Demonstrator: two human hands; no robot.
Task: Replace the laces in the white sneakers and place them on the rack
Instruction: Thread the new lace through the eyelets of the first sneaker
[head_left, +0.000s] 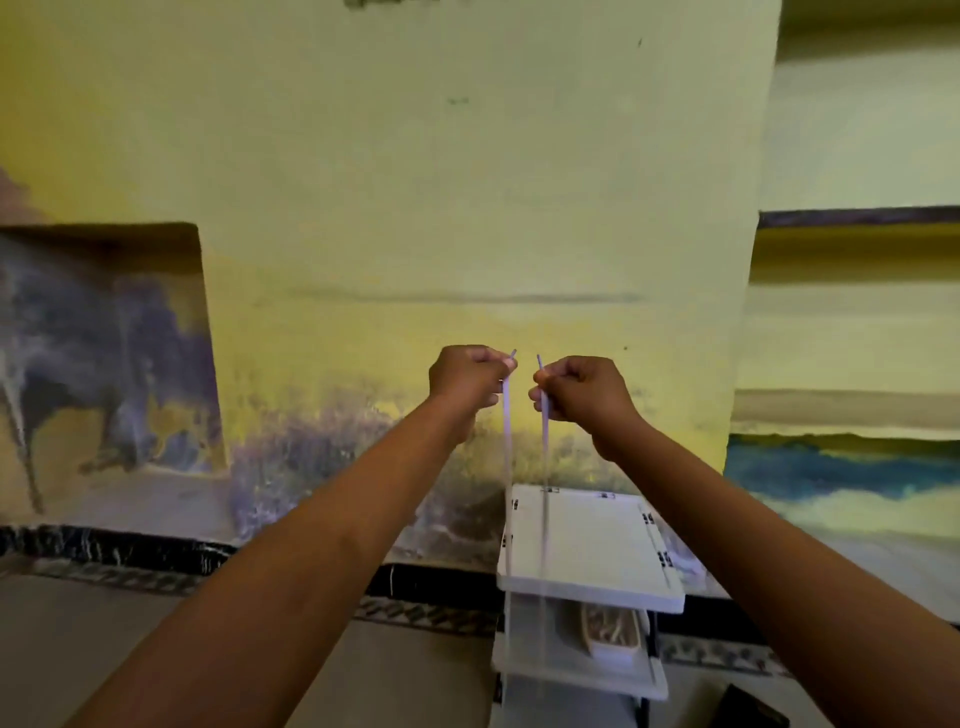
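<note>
Two hands raised: left hand (470, 382), right hand (582, 392) each pinching lace (507, 441) end.

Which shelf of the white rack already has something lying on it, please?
The lower shelf: a brownish shoe-like item lies on it, while the top shelf above is bare.

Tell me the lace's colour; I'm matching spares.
White, slightly lilac-tinted, in the head view: lace.

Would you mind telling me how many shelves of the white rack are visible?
2: the top shelf below the hands, and a lower shelf directly beneath it; more may be hidden.
</note>
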